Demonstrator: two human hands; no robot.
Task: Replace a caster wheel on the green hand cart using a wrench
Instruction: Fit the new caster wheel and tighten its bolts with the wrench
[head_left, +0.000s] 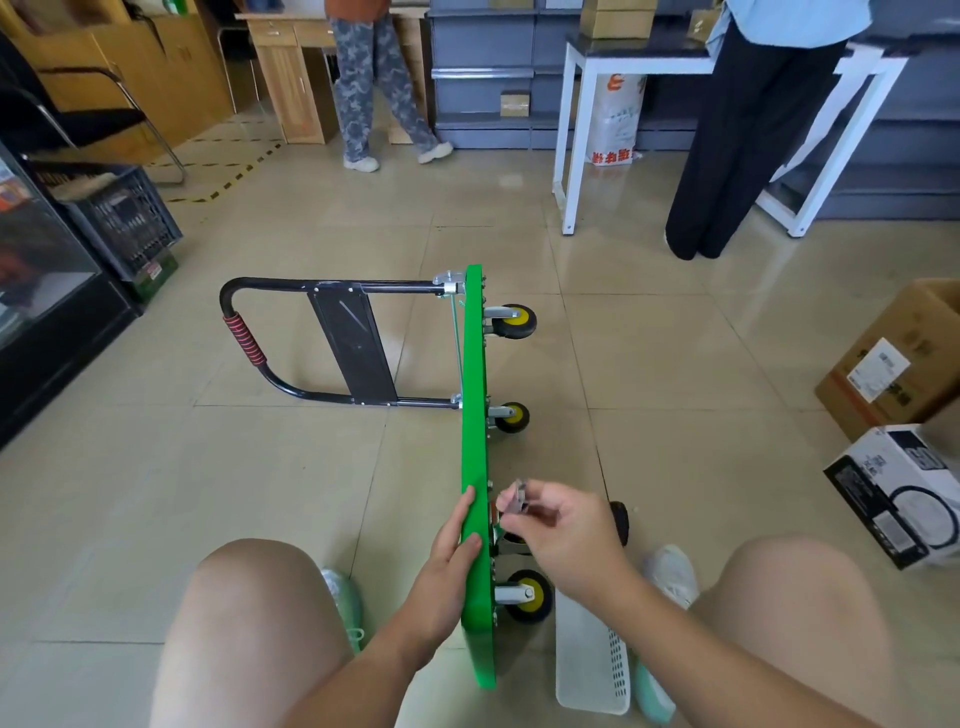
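Tiled floor (311, 467) carries the job: your right hand (563, 530) pinches a small grey metal piece (517, 500), wrench or fitting I cannot tell, just beside the deck's underside. Your left hand (451, 545) grips the upper edge of the green hand cart (474, 389), which stands on its side between your knees. Three casters (514, 321) are mounted; I judge you are working the fourth mount, under your right hand. Next, seat that piece squarely on the fastener while the deck is steadied
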